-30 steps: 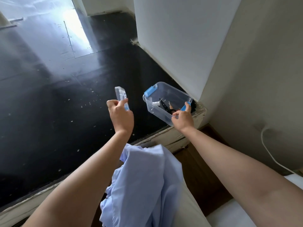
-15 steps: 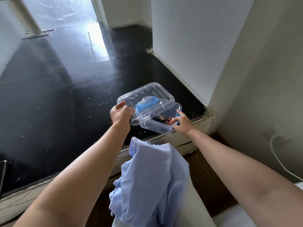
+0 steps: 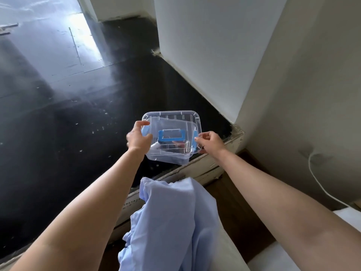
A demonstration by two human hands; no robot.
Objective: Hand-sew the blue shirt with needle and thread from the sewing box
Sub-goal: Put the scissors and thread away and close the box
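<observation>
While my left hand (image 3: 137, 139) grips the clear lid (image 3: 172, 119) over the sewing box (image 3: 168, 157), my right hand (image 3: 210, 142) pinches its other edge, blue shirt (image 3: 168, 222) beneath both wrists.

A home room: dark glossy floor (image 3: 58, 114); plain white walls (image 3: 205, 45); wall cable (image 3: 320, 184).

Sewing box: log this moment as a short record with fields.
sewing box: clear plastic, under its lid
lid: clear, laid skewed over the box, blue handle on top
left hand: grips the lid's left edge
right hand: pinches the box's right rim
blue shirt: bunched between the forearms, untouched
contents: too blurred through the plastic to name
</observation>
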